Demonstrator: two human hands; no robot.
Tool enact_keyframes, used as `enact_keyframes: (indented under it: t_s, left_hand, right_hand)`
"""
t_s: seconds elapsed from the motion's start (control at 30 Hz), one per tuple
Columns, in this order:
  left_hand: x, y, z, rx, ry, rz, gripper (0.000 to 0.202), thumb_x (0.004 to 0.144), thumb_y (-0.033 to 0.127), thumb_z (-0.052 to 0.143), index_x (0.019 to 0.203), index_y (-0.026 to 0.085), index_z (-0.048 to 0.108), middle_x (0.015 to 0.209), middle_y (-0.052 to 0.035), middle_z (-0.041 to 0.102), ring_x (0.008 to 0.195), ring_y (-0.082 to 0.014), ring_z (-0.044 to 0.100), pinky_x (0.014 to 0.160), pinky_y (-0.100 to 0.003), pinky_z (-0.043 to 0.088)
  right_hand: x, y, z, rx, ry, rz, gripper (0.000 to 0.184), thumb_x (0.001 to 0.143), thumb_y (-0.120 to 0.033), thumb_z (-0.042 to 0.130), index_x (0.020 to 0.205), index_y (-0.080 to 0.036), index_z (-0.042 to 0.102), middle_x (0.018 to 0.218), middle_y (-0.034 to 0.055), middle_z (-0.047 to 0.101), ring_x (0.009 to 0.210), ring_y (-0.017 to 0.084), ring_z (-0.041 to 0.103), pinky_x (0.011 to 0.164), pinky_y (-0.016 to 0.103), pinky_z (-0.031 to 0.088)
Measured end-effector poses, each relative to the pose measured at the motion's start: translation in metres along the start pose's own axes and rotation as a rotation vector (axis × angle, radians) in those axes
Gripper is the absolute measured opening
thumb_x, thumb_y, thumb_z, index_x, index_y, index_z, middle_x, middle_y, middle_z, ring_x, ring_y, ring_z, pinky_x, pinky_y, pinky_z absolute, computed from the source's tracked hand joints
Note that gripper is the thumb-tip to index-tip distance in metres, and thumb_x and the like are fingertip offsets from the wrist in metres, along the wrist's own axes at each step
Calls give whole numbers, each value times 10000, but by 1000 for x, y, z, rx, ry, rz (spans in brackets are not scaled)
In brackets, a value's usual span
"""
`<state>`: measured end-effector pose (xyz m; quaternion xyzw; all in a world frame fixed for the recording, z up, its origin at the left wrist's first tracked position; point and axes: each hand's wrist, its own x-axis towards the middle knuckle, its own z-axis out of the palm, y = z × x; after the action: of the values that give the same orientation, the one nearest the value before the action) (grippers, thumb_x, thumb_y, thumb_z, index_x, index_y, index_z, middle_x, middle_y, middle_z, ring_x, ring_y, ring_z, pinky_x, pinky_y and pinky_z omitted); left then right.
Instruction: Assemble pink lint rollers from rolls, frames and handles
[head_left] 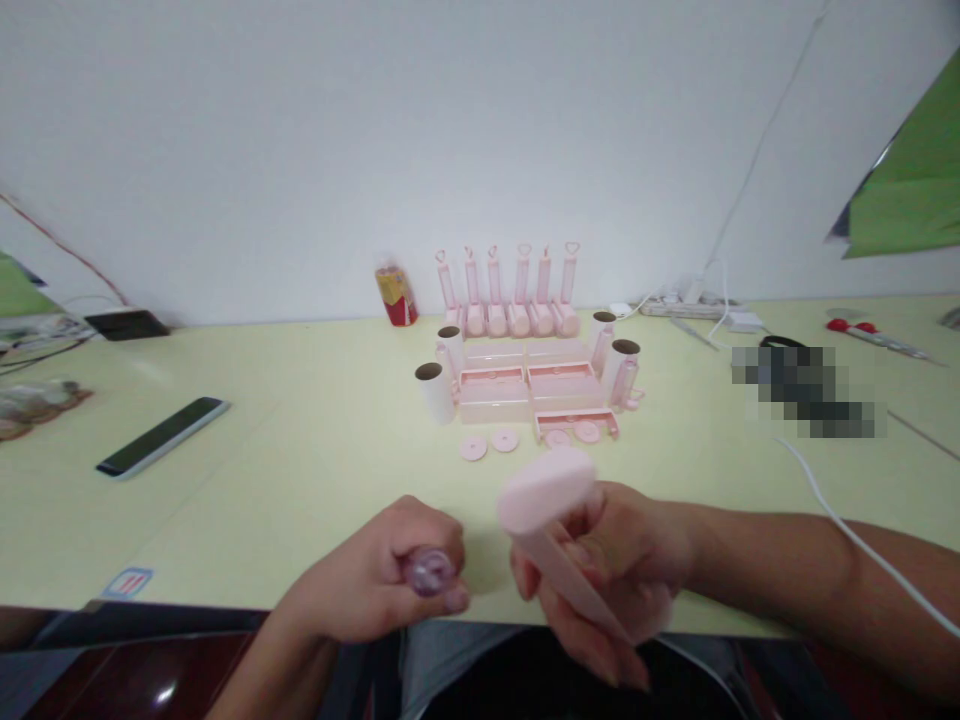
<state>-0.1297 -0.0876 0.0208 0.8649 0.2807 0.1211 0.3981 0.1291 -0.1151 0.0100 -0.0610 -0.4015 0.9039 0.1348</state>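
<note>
My left hand [382, 570] is closed in a fist near the table's front edge. Out of it shows the round end of a clear, pinkish tube [430, 571]; the rest is hidden by the fingers. To its right, my right hand [622, 570] grips a pale pink plastic piece [551, 490] with a rounded oval head and a long narrow strip slanting down across the fingers. The two hands are apart. Beyond them lie several flat pink discs [473, 448], a pink open tray part [576, 424] and pink lidded boxes [495, 404].
Several white paper rolls [437, 398] stand around the boxes. Behind is a row of pink holders with clear tubes [519, 318], beside a red-and-yellow pack [396, 296]. A phone [163, 437] lies left; a white cable [832, 490] crosses my right forearm. A power strip [686, 308] sits by the wall.
</note>
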Motion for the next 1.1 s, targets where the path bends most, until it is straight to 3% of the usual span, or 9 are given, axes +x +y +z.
enact_keyframes:
  t_s: [0.07, 0.17, 0.23, 0.33, 0.47, 0.57, 0.7, 0.93, 1.1]
  left_hand:
    - [-9, -12, -8, 3, 162, -48, 376, 885, 376, 573, 603, 169, 435, 563, 40, 406, 518, -80, 377, 518, -208, 338]
    - [-8, -15, -11, 203, 305, -109, 291, 918, 335, 552, 682, 167, 524, 635, 19, 499, 590, -102, 471, 586, -221, 397]
    - [5, -9, -4, 377, 248, -73, 178, 935, 290, 517, 879, 181, 646, 938, -57, 655, 886, -175, 604, 827, -305, 470]
    - [32, -2, 11, 600, 210, -79, 316, 904, 294, 558, 1206, 233, 628, 1429, -119, 511, 1313, -311, 460, 1077, -496, 354]
    - [62, -5, 27, 668, 112, -152, 477, 908, 401, 553, 1364, 262, 525, 1558, -111, 362, 1431, -392, 296, 1114, -620, 256]
    - [72, -12, 31, 652, 75, -177, 500, 912, 421, 545, 1383, 258, 511, 1562, -124, 349, 1427, -403, 302, 1113, -633, 255]
    - [69, -14, 34, 641, 66, -138, 449, 909, 393, 555, 1334, 250, 552, 1535, -124, 395, 1396, -381, 369, 1132, -608, 262]
    - [54, -6, 40, 615, 46, -125, 409, 899, 360, 566, 1293, 248, 575, 1561, -122, 354, 1422, -388, 330, 1138, -629, 244]
    - [53, -6, 41, 584, 73, -84, 363, 876, 319, 596, 1228, 232, 605, 1559, -124, 354, 1423, -357, 341, 1147, -602, 259]
  right_hand:
    - [-13, -16, 5, -108, 60, 31, 539, 764, -589, 708, 1019, -130, 585, 662, 23, 666, 489, 132, 624, 440, 220, 488]
    - [-20, -37, 7, -408, 504, -196, 291, 870, -413, 610, 991, -152, 568, 748, 35, 689, 509, 108, 599, 441, 192, 444]
    - [-16, -48, 2, -594, 786, -292, 170, 884, -298, 538, 993, -168, 536, 818, 47, 699, 529, 106, 584, 444, 192, 421]
    - [-5, -62, -13, -842, 984, -310, 107, 877, -263, 495, 940, -178, 506, 752, 20, 657, 529, 111, 557, 455, 200, 394]
    - [7, -81, -34, -1250, 1071, -283, 100, 842, -270, 540, 816, -174, 546, 650, -22, 579, 549, 118, 540, 515, 219, 371]
    - [17, -93, -44, -1577, 1093, -221, 115, 818, -235, 553, 826, -154, 635, 726, 0, 628, 656, 130, 553, 597, 233, 357]
    - [38, -100, -52, -1899, 1000, -68, 172, 825, -229, 563, 884, -150, 704, 844, 41, 688, 749, 151, 571, 639, 252, 340]
    - [73, -95, -58, -2147, 889, 318, 256, 829, -215, 560, 1007, -137, 727, 964, 151, 731, 886, 258, 671, 680, 290, 445]
    - [87, -88, -64, -2197, 821, 420, 276, 842, -171, 566, 1056, -91, 720, 981, 204, 729, 971, 301, 688, 758, 336, 516]
